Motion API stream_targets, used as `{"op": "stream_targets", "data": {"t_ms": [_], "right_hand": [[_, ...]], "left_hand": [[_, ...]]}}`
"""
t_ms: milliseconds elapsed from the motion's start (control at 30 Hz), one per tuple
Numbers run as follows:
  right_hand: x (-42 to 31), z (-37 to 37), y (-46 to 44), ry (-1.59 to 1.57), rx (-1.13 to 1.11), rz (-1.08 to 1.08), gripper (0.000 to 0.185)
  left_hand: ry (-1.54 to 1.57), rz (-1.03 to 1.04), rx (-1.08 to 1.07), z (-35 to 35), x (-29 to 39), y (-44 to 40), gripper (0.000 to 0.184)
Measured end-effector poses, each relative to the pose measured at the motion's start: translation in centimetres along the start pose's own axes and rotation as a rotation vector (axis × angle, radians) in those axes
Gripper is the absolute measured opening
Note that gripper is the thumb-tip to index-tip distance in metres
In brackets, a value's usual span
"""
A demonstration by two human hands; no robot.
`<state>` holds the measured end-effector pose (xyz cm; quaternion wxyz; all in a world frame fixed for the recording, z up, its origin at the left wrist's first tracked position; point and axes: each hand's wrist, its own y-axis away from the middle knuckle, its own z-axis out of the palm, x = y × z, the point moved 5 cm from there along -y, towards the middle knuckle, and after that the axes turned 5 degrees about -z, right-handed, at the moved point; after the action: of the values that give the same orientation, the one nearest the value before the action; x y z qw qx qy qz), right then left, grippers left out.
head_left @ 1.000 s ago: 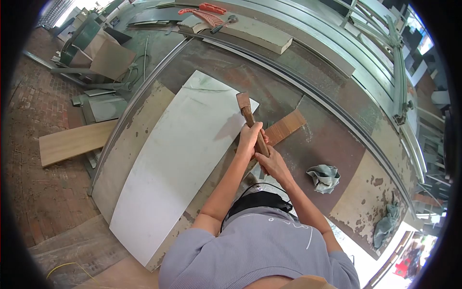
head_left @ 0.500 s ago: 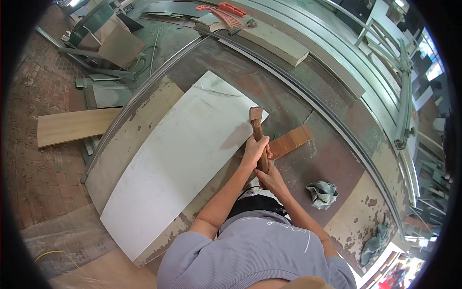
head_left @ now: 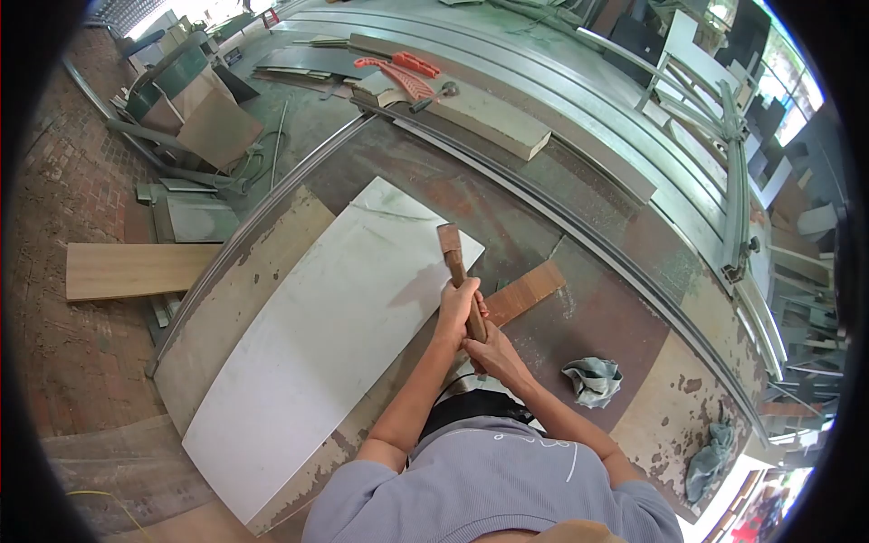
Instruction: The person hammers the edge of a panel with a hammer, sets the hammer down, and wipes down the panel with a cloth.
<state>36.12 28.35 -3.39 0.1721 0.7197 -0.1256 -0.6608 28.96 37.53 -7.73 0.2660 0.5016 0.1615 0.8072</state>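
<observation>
Both hands (head_left: 454,308) clasp a wooden shaft (head_left: 457,265) (its squarish head (head_left: 449,237) seems rusty metal) near a smooth white panel (head_left: 312,339).

"Brick floor (head_left: 90,362) is stretching down the left side here!"

"And the paned window (head_left: 789,86) is glaring with daylight, upper right, while a blotchy workbench (head_left: 665,403) is filling the middle ground!"

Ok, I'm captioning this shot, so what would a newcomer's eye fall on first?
Probably the white board, lying slantwise on the table, left of centre. Next comes the tool in the left hand and right hand, mid-picture. Then the orange pieces by the pale block, near the top.
</observation>
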Motion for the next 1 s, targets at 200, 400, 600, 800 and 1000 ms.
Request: {"op": "stream_targets", "data": {"t_ms": [200,400,600,800,1000], "right_hand": [[-3.0,2.0,-3.3,0.075,-0.081,-0.175,0.036],[-4.8,4.2,-6.1,0.068,-0.191,-0.156,0.033],[-1.6,5.4,-8.0,0.072,-0.237,-0.093,0.03],[1.2,5.5,-8.6,0.064,-0.247,-0.08,0.036],[0.9,5.7,-8.3,0.042,-0.281,-0.066,0.026]], "left_hand": [[-0.006,0.173,0.049,-2.4,5.2,-0.6,0.025],[0.058,0.254,0.182,-5.3,8.4,-1.5,0.023],[0.075,0.193,0.236,-8.2,5.8,-3.0,0.024],[0.039,0.275,0.236,-8.2,4.9,-2.4,0.021],[0.006,0.264,0.259,-8.2,4.7,-2.1,0.023]]}}
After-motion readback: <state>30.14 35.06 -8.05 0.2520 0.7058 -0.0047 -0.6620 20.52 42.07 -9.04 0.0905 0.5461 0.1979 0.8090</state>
